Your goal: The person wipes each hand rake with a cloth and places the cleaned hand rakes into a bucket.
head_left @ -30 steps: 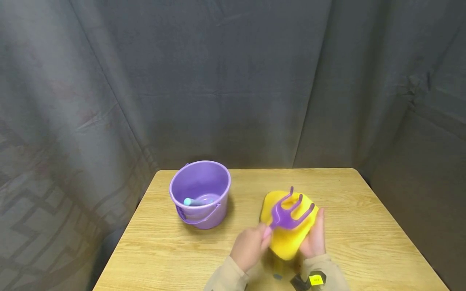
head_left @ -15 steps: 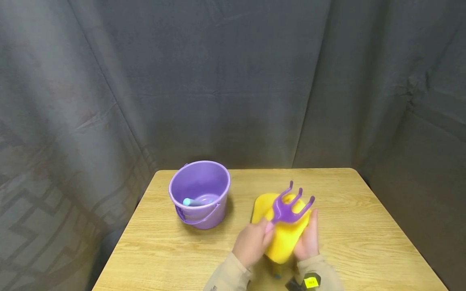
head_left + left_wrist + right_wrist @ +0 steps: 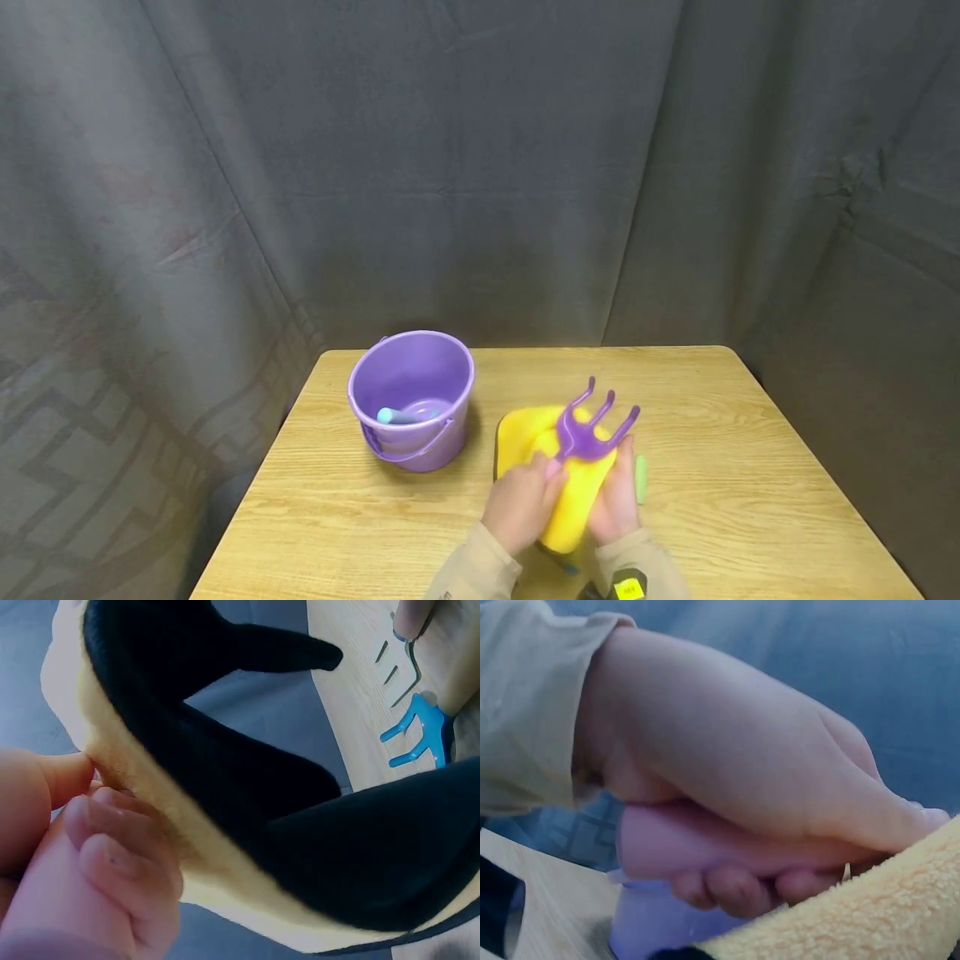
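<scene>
A purple toy hand fork (image 3: pixel 585 433) with a pink handle (image 3: pixel 667 844) is in my left hand (image 3: pixel 522 502). In the left wrist view the left fingers (image 3: pixel 124 855) curl round that handle. The three prongs point up and away, over a yellow fluffy cloth (image 3: pixel 573 504). Its dark underside (image 3: pixel 300 847) shows in the left wrist view. My right hand (image 3: pixel 617 496) holds the cloth from its right side, behind the fork; its thumb is hidden. In the right wrist view the cloth covers the lower right corner, beside the left hand gripping the handle.
A purple bucket (image 3: pixel 412 400) stands at the table's left back, with a teal-ended stick (image 3: pixel 397 416) inside. A blue fork (image 3: pixel 424 731) and a pale fork (image 3: pixel 394 664) lie on the table. A light green piece (image 3: pixel 641 479) shows beside my right hand. Grey curtains surround the table.
The cloth and my right hand have moved left, and the light green piece has come into sight. The left hand and fork have shifted only slightly.
</scene>
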Demonstrator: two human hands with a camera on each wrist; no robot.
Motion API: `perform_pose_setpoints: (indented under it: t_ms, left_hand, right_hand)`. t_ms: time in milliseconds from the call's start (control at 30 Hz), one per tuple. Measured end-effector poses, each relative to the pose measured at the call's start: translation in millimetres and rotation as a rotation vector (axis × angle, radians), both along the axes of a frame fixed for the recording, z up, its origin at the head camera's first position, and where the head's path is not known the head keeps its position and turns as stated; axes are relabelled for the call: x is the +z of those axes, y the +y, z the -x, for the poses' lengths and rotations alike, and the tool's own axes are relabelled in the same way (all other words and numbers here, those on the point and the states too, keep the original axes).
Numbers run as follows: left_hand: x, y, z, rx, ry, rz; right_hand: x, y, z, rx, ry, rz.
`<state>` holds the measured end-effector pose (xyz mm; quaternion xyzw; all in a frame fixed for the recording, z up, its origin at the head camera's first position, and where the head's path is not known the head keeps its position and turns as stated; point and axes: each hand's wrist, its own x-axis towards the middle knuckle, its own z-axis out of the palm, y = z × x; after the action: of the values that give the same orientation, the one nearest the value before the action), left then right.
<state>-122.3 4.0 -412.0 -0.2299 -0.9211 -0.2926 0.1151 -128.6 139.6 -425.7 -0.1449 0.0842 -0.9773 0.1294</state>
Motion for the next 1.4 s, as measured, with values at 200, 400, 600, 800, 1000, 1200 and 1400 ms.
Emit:
perform_pose_setpoints:
  t_ms: [200, 400, 600, 800, 1000, 1200, 1400]
  left_hand:
    - [-0.1, 2, -2.9, 0.011, -0.048, 0.007]
    - [0.0, 5, -5.7, 0.003, -0.1, 0.019]
    - [0.3, 6, -10.0, -0.034, -0.159, 0.02]
    - [-2.0, 7, -11.6, -0.046, -0.156, 0.009]
    - [-5.8, 7, -12.6, -0.066, -0.165, 0.001]
    - [-6.8, 7, -13.7, -0.083, -0.139, 0.017]
    - [-6.7, 7, -17.3, -0.108, -0.184, 0.009]
  right_hand:
    - [2.5, -3, -2.7, -0.059, -0.167, -0.023]
    - [3.7, -1, -2.4, -0.091, -0.231, -0.081]
    - [5.8, 4, -1.2, -0.096, -0.286, -0.091]
    - [3.9, 8, -1.5, -0.079, -0.241, -0.045]
    - [1.5, 13, -0.1, -0.07, -0.185, -0.049]
    - [3.9, 19, 0.9, -0.124, -0.179, -0.082]
    - [11.8, 25, -0.5, -0.261, -0.223, -0.289]
